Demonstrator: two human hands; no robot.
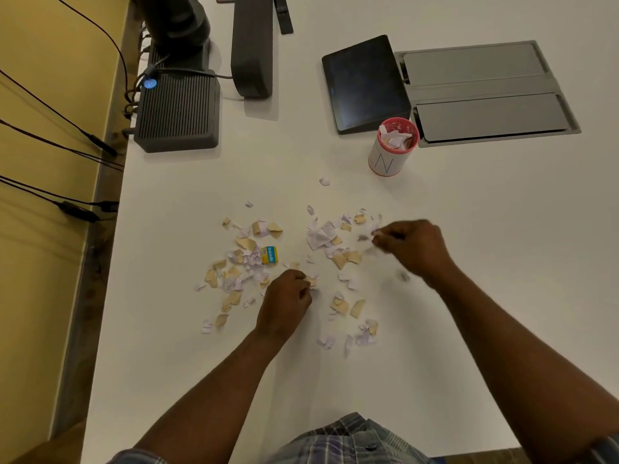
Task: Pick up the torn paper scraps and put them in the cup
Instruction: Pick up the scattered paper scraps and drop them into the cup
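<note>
We see the left hand (284, 301) low over the white table (469, 262), fingers curled and pinched on a small scrap at its fingertips, near the middle of the mess. The right hand (413, 246) is further out and to the right, blurred, its fingers closed around a few pale scraps at the edge of the right-hand heap. Around both hands lie the torn paper scraps (321, 234), white and tan, spread in loose clusters: one to the left of the left hand, one between the hands, one nearer the body. Among the left cluster sits a small yellow and blue box (270, 255). Beyond the scraps, well apart from the hands, stands the cup (392, 150), upright, white with a pink rim, already holding crumpled paper. Just behind it we find a dark tablet (365, 83) and a grey panel (485, 92) set into the table. At the far left stands a ribbed dark box (177, 110) with cables.
</note>
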